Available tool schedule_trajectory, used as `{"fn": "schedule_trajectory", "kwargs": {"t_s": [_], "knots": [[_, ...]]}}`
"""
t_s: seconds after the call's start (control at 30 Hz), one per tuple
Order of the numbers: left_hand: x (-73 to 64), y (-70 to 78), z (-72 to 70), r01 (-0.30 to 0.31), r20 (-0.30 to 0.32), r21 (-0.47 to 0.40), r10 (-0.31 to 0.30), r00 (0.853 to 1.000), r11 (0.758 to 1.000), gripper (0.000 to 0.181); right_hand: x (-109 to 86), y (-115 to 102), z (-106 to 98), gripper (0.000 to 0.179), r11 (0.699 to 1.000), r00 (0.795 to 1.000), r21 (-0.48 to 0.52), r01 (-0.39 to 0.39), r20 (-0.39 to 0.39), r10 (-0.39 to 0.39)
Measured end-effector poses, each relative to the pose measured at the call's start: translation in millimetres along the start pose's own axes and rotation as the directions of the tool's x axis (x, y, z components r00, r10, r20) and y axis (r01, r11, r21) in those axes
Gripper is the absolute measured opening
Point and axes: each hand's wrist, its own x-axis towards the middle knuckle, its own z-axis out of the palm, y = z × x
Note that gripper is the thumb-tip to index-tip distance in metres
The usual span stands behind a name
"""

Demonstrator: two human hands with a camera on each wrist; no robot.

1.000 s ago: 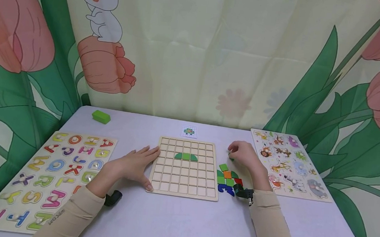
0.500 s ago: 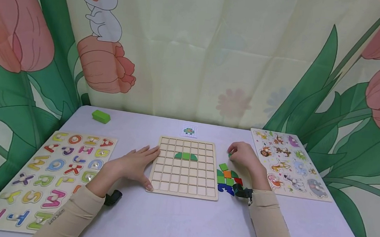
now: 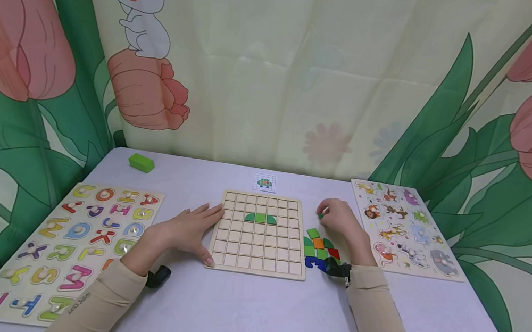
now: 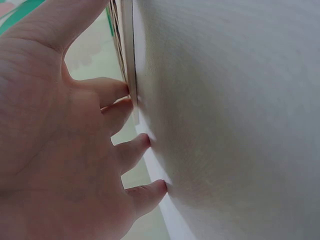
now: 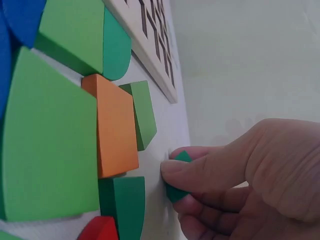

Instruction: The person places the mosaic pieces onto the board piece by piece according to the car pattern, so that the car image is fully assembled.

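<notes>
- A person's left hand (image 3: 187, 233) steadied the grid board (image 3: 257, 252) at its left edge, fingers spread, the thumb at the near left corner.
- The right hand (image 3: 340, 221) pinched a dark green piece (image 5: 177, 194) between thumb and fingers, just off the board's right side; whether it touched the desk (image 3: 251, 314) could not be told.
- On the board's upper half, a light green square (image 3: 260, 218) sat between two dark green rounded pieces (image 3: 250, 218), all in one row.
- Loose pieces lay in a cluster near the board's right edge: an orange square (image 5: 117, 130) among light green squares (image 3: 309, 251), with red (image 3: 334, 253), dark green (image 3: 328, 244) and blue pieces (image 3: 316, 264) around it.
- A black wrist camera (image 3: 339, 269) partly covered the near end of the cluster.
- Beyond the board, a small card (image 3: 265, 183) showed a colored figure on a grid.
- A letter board (image 3: 42, 261) lay under the left forearm, a green block (image 3: 141, 163) stood at the far left, and an animal board (image 3: 428, 274) lay at the right.
- Behind the desk hung a curtain (image 3: 255, 79) printed with a rabbit (image 3: 146, 29) and tulips (image 3: 24, 30).
</notes>
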Motion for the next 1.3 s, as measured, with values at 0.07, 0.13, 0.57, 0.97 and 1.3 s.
{"fn": "schedule_trajectory", "kwargs": {"t_s": [0.07,0.13,0.57,0.97,1.3], "knots": [[-0.1,-0.3,0.1,-0.001,0.001,-0.002,0.001,1.000,1.000,0.128,0.4,0,1,0.018,1.000,1.000,0.000,0.011,-0.005,-0.011],[0.3,-0.8,0.3,0.003,0.004,-0.001,-0.003,1.000,1.000,0.128,0.0,0,1,0.018,1.000,1.000,0.004,0.015,-0.014,-0.015],[-0.6,0.0,-0.7,0.008,0.001,-0.007,-0.008,1.000,1.000,0.128,-2.6,-11,0,0.008,0.994,0.992,0.041,0.101,-0.081,-0.097],[-0.3,0.4,0.2,0.014,-0.002,-0.013,-0.014,1.000,1.000,0.128,-4.5,-35,10,0.005,0.960,0.980,0.202,0.195,-0.073,-0.184],[-0.8,0.8,-1.2,0.007,-0.003,-0.016,-0.007,1.000,1.000,0.127,-6.5,-56,22,0.011,0.946,0.982,0.262,0.190,-0.049,-0.183]]}}
